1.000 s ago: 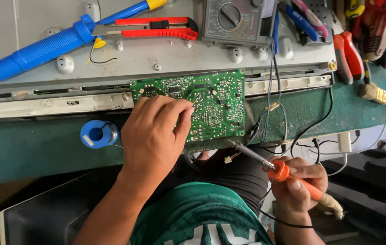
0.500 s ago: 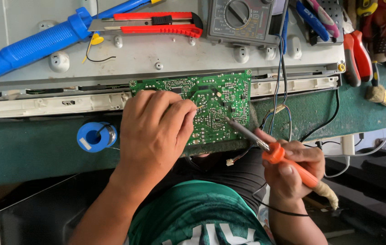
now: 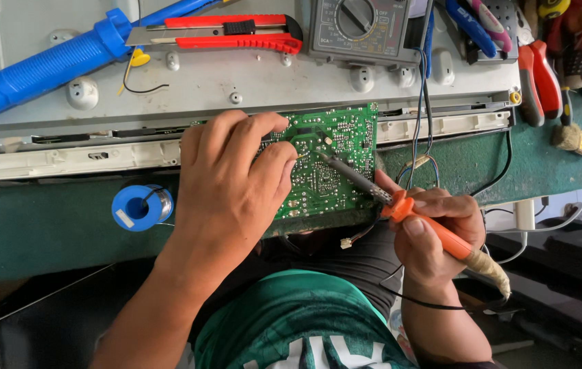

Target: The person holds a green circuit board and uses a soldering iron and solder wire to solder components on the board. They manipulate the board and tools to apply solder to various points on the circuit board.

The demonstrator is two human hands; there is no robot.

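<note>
Since a second ago the soldering iron [image 3: 400, 201], gripped in the right hand [image 3: 434, 239], has moved its tip onto the green circuit board [image 3: 332, 164] at the bench's [image 3: 38, 232] front edge. The left hand [image 3: 229, 184] stays closed, pinching solder wire at the joint and covering the board's left half. A blue solder spool [image 3: 142, 207] lies near left; dangling cables [image 3: 417, 137] crowd the board's right edge.

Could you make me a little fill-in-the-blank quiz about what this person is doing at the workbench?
1. The right hand holds a soldering iron with an ____ handle.
2. The left hand rests on a ____ circuit board.
3. The spool of solder wire on the green mat is ____ in colour.
4. The utility knife lying above the board is ____.

Missing words: orange; green; blue; red
</note>
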